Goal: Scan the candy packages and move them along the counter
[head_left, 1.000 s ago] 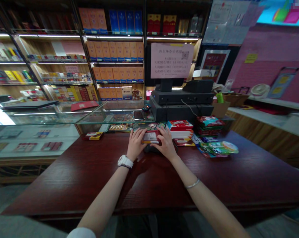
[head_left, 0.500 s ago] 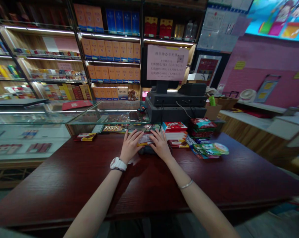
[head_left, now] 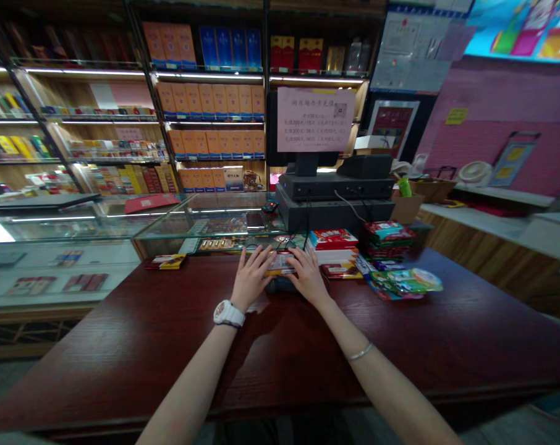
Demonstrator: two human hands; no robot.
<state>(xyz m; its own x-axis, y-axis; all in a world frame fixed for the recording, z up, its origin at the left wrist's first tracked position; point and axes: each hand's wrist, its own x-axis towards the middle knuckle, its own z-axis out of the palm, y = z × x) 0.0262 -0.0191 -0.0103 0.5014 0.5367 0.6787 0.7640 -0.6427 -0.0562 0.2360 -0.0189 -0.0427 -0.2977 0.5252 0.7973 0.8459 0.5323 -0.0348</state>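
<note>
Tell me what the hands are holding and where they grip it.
A red and yellow packet: the left hand grips its left end, the right hand its right end.

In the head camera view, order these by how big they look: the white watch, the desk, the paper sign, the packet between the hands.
1. Desk
2. Paper sign
3. Packet and watch, unranked: they look alike in size, the packet is partly hidden, and the watch sits nearer the camera.
</note>
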